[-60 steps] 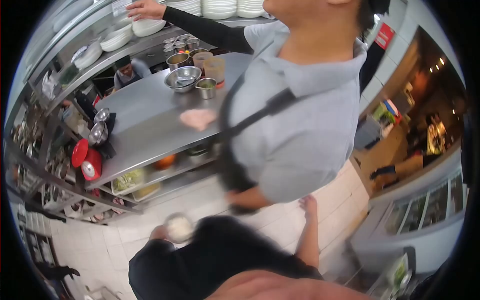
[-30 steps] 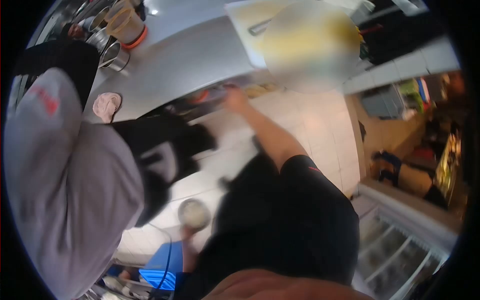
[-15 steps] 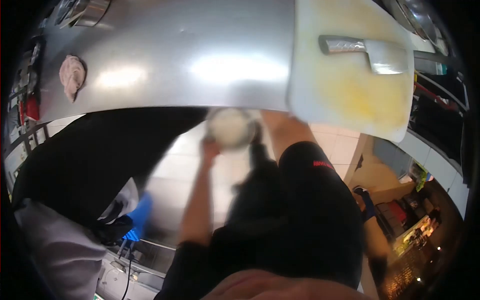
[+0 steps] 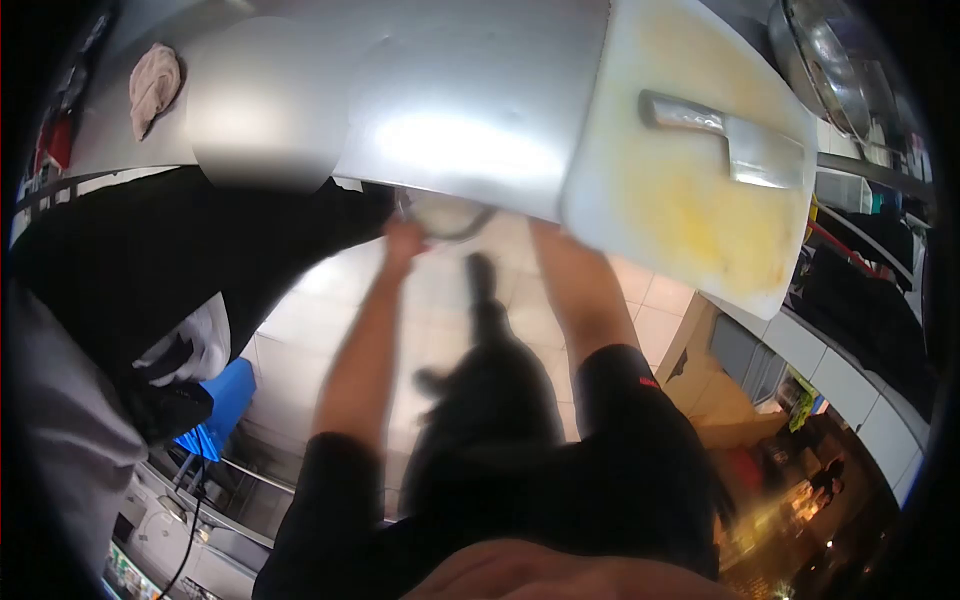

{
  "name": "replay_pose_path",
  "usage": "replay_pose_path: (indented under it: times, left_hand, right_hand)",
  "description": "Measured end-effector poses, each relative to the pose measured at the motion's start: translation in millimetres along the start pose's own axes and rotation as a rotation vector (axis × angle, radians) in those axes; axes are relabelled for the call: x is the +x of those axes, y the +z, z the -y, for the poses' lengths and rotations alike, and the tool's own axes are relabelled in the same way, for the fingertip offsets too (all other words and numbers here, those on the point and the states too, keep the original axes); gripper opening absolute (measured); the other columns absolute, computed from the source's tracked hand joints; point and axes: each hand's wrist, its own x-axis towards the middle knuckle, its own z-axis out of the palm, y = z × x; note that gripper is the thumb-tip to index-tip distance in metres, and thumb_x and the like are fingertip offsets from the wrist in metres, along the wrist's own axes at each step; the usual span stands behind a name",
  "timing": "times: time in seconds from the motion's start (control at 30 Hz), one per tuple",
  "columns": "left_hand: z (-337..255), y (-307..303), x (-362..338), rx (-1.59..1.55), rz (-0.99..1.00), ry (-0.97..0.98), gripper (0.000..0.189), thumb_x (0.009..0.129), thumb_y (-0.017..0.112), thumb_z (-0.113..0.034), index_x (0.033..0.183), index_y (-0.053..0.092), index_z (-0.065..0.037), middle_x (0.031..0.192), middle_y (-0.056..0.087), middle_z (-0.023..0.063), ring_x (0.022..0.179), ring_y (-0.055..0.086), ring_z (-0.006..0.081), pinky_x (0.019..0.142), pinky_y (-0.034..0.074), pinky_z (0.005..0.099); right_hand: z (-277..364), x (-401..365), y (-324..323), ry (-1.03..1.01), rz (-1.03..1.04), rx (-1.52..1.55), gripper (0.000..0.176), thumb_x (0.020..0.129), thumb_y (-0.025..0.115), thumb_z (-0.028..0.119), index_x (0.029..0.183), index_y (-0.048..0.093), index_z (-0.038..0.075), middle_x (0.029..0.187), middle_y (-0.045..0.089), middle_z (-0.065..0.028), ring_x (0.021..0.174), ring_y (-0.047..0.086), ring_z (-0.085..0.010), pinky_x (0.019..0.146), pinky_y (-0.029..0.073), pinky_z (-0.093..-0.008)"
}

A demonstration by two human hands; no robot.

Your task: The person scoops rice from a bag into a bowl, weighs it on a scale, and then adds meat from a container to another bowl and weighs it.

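Steel counter (image 4: pixel 390 60) above bowl (image 4: pixel 446 217), tiled floor (image 4: pixel 310 315)

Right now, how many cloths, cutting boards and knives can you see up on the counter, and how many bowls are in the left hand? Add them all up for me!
Cloth: 1
Cutting board: 1
Knife: 1, lying on the board
Bowl in the left hand: 1, partly hidden
Total: 4

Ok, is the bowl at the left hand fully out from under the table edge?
Not fully: the steel table hides the far side of the bowl; its near rim shows at the left hand.
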Motion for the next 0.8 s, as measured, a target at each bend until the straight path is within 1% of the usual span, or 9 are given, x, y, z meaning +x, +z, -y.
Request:
replay_pose_path:
  times: [0.17,0.37,0.43,0.47,0.53,0.6,0.7,0.73,0.8]
  left_hand:
    - [20,-5,-5,0.025,0.000,0.078,0.033,0.077,0.048,-0.003,0.110,0.050,-0.007,0.083,0.059,0.0072,0.059,0.057,0.0145,0.048,0.051,0.0266]
    - [79,-38,-69,-0.021,-0.015,0.174,0.030,0.078,0.047,-0.002,0.107,0.050,-0.006,0.075,0.057,0.0069,0.050,0.053,0.0140,0.045,0.050,0.0268]
    - [80,-54,-113,-0.100,-0.003,0.130,0.025,0.078,0.048,-0.003,0.103,0.050,-0.005,0.073,0.055,0.0054,0.051,0.052,0.0136,0.046,0.051,0.0285]
    - [81,-63,-135,-0.169,0.002,-0.057,0.022,0.078,0.047,-0.003,0.100,0.049,-0.004,0.074,0.053,0.0056,0.054,0.052,0.0143,0.046,0.051,0.0288]
    - [157,-84,-168,0.105,0.036,0.139,0.018,0.079,0.048,-0.006,0.097,0.049,-0.005,0.076,0.052,0.0071,0.056,0.053,0.0165,0.046,0.050,0.0309]
    - [96,-124,-247,-0.300,0.026,-0.364,0.020,0.076,0.047,-0.003,0.095,0.050,-0.004,0.074,0.052,0.0079,0.055,0.053,0.0188,0.045,0.049,0.0329]
    - [264,-197,-272,-0.123,0.013,-0.007,0.022,0.072,0.048,-0.001,0.094,0.053,-0.002,0.074,0.054,0.0107,0.054,0.054,0.0219,0.043,0.049,0.0341]
    - [218,-222,-303,-0.140,-0.033,0.036,0.022,0.072,0.048,-0.001,0.094,0.053,-0.002,0.074,0.054,0.0107,0.054,0.054,0.0219,0.043,0.049,0.0341]
    - [131,-303,-382,-0.475,-0.267,-0.422,0.025,0.069,0.051,-0.002,0.093,0.057,0.000,0.078,0.059,0.0148,0.062,0.061,0.0271,0.046,0.051,0.0375]
  right_hand:
    - [4,-5,29,0.124,0.215,-0.118,0.044,0.075,0.057,0.027,0.116,0.054,0.011,0.116,0.054,-0.0168,0.108,0.050,-0.0328,0.090,0.042,-0.0402]
    - [90,-82,16,0.157,-0.009,-0.221,0.028,0.072,0.063,0.027,0.099,0.066,0.018,0.096,0.065,-0.0075,0.082,0.063,-0.0243,0.076,0.051,-0.0360]
    - [94,-112,57,-0.158,0.169,-0.386,0.021,0.073,0.055,0.014,0.089,0.067,0.008,0.089,0.064,-0.0192,0.086,0.061,-0.0352,0.076,0.049,-0.0419]
    - [97,-126,92,-0.063,0.202,-0.436,0.020,0.074,0.055,0.016,0.088,0.067,0.007,0.090,0.064,-0.0185,0.086,0.061,-0.0351,0.076,0.049,-0.0420]
    - [118,-159,146,-0.039,0.273,-0.521,0.020,0.075,0.054,0.018,0.086,0.066,0.006,0.093,0.064,-0.0172,0.086,0.061,-0.0336,0.075,0.049,-0.0422]
    - [151,-194,197,-0.271,0.155,-0.566,0.019,0.072,0.055,0.023,0.078,0.065,0.008,0.083,0.063,-0.0138,0.078,0.060,-0.0304,0.070,0.049,-0.0418]
    - [173,-213,318,-0.419,0.168,-0.456,0.016,0.069,0.057,0.026,0.065,0.064,0.011,0.073,0.062,-0.0074,0.070,0.058,-0.0271,0.064,0.047,-0.0410]
    - [223,-218,320,-0.314,0.281,-0.437,0.018,0.072,0.056,0.024,0.075,0.065,0.009,0.082,0.062,-0.0118,0.082,0.059,-0.0291,0.071,0.047,-0.0409]
    - [291,-231,363,-0.260,0.445,-0.455,0.022,0.075,0.055,0.023,0.085,0.066,0.007,0.092,0.063,-0.0163,0.094,0.059,-0.0311,0.078,0.048,-0.0409]
